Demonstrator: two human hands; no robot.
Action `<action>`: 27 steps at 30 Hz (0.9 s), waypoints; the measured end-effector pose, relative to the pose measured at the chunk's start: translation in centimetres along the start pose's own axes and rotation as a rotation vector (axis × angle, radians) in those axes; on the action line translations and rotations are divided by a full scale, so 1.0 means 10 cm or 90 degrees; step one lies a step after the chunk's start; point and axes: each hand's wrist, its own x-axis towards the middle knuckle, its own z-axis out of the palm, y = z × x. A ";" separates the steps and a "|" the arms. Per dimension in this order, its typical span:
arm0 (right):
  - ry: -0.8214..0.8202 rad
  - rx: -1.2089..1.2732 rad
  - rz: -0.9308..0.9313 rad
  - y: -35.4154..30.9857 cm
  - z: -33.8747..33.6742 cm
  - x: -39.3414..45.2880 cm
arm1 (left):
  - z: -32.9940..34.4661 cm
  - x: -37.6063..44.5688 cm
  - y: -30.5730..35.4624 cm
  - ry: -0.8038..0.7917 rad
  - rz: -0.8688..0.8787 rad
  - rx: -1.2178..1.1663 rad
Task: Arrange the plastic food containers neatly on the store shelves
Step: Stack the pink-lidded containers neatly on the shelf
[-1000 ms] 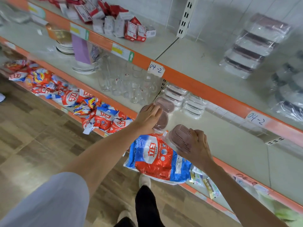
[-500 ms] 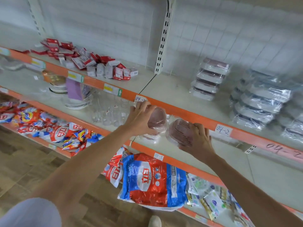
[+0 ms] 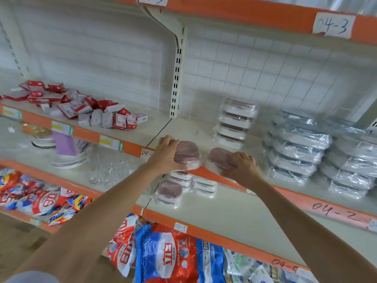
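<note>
Head view: your left hand (image 3: pixel 166 153) grips one pink-lidded box (image 3: pixel 187 152) from its left side, and your right hand (image 3: pixel 241 166) curls over a second box (image 3: pixel 219 158) from its right. Both boxes hang over the front lip of the shelf (image 3: pixel 202 131), long axes running away from you, nearly touching. The stack (image 3: pixel 236 123) stands beyond and just right of your right hand, so that hand is the nearer one to it.
</note>
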 end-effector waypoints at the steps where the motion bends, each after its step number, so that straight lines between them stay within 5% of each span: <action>1: -0.024 0.009 -0.005 0.03 -0.03 0.08 | -0.02 0.06 -0.02 -0.020 -0.008 -0.001; 6: -0.061 0.035 -0.073 0.17 -0.07 0.40 | -0.11 0.40 -0.12 -0.131 -0.031 0.022; 14: -0.145 -0.083 -0.107 0.34 -0.23 0.70 | -0.02 0.91 0.29 0.013 0.070 -0.107; 21: -0.151 0.015 -0.186 0.33 -0.68 0.73 | 0.35 1.20 0.83 -0.100 0.190 -0.104; 27: -0.151 -0.055 -0.210 0.36 -0.66 0.72 | 0.37 1.27 0.68 -0.198 0.135 -0.074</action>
